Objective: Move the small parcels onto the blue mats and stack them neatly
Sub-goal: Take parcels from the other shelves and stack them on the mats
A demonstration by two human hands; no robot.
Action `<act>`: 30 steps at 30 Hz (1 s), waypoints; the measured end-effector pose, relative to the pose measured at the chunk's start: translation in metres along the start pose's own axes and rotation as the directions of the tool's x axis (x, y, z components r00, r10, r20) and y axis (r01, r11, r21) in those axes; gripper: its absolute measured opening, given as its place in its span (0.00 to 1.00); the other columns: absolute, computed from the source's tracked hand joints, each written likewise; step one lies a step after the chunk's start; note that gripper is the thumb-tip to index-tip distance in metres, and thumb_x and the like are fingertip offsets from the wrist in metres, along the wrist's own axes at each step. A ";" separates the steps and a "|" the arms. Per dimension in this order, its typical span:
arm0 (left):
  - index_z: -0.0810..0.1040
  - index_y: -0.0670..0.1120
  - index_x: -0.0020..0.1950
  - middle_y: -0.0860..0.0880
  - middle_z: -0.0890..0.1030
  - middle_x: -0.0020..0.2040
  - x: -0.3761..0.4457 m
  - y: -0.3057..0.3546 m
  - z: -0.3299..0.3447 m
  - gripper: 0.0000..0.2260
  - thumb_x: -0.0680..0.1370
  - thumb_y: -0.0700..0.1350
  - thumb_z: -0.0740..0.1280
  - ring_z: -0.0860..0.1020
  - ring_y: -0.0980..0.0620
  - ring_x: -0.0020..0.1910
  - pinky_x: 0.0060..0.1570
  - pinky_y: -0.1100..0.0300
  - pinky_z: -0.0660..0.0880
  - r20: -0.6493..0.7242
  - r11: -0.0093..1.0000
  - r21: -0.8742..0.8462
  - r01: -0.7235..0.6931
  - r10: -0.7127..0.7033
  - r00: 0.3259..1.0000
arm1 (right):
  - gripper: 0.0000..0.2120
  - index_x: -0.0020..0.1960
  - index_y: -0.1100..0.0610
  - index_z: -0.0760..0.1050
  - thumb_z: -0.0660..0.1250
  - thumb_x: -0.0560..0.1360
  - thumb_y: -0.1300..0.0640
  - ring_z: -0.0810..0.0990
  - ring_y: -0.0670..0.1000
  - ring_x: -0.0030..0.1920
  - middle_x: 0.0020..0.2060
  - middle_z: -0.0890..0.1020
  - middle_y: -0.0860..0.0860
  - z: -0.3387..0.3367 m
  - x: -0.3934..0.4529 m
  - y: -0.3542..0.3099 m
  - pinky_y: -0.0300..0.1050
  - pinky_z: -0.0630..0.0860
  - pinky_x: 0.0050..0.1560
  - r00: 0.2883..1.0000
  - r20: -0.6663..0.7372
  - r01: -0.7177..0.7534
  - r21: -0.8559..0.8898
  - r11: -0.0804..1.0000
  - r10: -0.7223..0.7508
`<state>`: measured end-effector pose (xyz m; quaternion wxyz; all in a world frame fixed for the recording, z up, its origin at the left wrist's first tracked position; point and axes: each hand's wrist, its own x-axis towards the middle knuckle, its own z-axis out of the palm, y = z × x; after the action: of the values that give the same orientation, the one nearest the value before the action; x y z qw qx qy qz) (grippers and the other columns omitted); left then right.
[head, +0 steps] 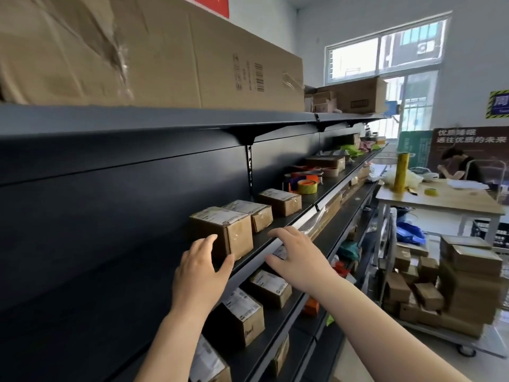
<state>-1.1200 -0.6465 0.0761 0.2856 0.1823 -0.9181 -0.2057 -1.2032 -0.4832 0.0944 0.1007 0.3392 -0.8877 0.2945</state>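
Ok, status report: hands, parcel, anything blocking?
Left hand open against nearest parcel. Right hand open at shelf edge. No grip yet. Nothing blocking.

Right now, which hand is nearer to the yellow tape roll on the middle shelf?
Right. The right hand rests at the shelf edge, below the yellow tape roll; the left hand is farther left, at the nearest small parcel.

Long dark shelves (143, 166) run along the left side of the room. The walls (473, 64) are white, and bright light comes through a big window (385, 51). A wooden bench (440, 199) stands by it.
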 end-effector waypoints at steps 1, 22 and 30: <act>0.60 0.50 0.74 0.51 0.64 0.73 0.005 0.003 0.007 0.26 0.78 0.56 0.59 0.64 0.50 0.70 0.62 0.53 0.67 -0.025 0.999 -0.026 0.026 -0.027 0.999 | 0.24 0.70 0.52 0.65 0.63 0.76 0.48 0.67 0.50 0.67 0.66 0.70 0.48 0.000 0.008 0.009 0.46 0.68 0.66 1.000 0.002 0.004 0.023 1.000 -0.005; 0.63 0.55 0.72 0.51 0.62 0.73 0.101 0.001 0.069 0.26 0.75 0.55 0.64 0.64 0.49 0.70 0.56 0.58 0.64 -0.204 0.853 -0.414 0.319 -0.428 0.880 | 0.22 0.68 0.50 0.68 0.61 0.76 0.44 0.68 0.50 0.66 0.67 0.68 0.49 0.048 0.182 0.107 0.44 0.69 0.60 0.993 -0.002 0.115 0.299 0.947 -0.120; 0.65 0.57 0.71 0.53 0.68 0.70 0.118 -0.009 0.079 0.26 0.74 0.57 0.65 0.68 0.52 0.67 0.58 0.56 0.68 -0.207 0.796 -0.477 0.373 -0.514 0.832 | 0.22 0.67 0.52 0.68 0.64 0.76 0.47 0.68 0.51 0.65 0.65 0.69 0.50 0.070 0.233 0.123 0.44 0.71 0.59 0.989 0.038 0.121 0.378 0.918 -0.146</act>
<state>-1.2566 -0.6857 0.0659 0.4086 0.3614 -0.7219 -0.4258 -1.4576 -0.5779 0.0708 0.0248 0.4212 -0.7929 0.4396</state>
